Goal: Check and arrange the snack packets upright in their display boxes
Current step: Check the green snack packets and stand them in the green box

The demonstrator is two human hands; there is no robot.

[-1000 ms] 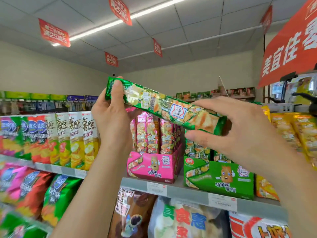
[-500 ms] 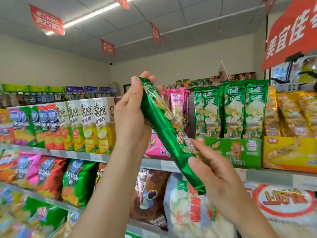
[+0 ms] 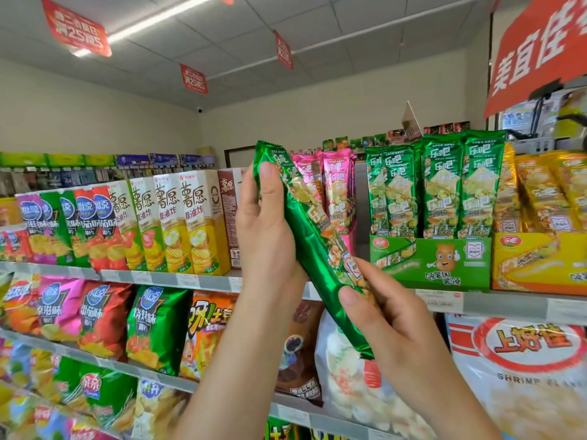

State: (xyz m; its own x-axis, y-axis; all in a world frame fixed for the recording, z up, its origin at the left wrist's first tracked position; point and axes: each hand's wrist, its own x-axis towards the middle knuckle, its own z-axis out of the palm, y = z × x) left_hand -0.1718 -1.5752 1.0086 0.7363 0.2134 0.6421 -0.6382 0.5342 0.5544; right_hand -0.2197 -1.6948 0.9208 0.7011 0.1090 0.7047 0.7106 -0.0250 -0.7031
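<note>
Two-handed hold on one green snack packet (image 3: 313, 249), up in the air before the shelf's (image 3: 508, 304) front edge. Hides part of the pink packets (image 3: 336, 182) behind; clears the green display box (image 3: 428, 265) and its upright packets (image 3: 444, 185) to the right. Lies diagonally, top end up-left, bottom end down-right. Left grip (image 3: 266, 236) clasped round the upper part, right grip (image 3: 390, 322) pinching the lower end.
</note>
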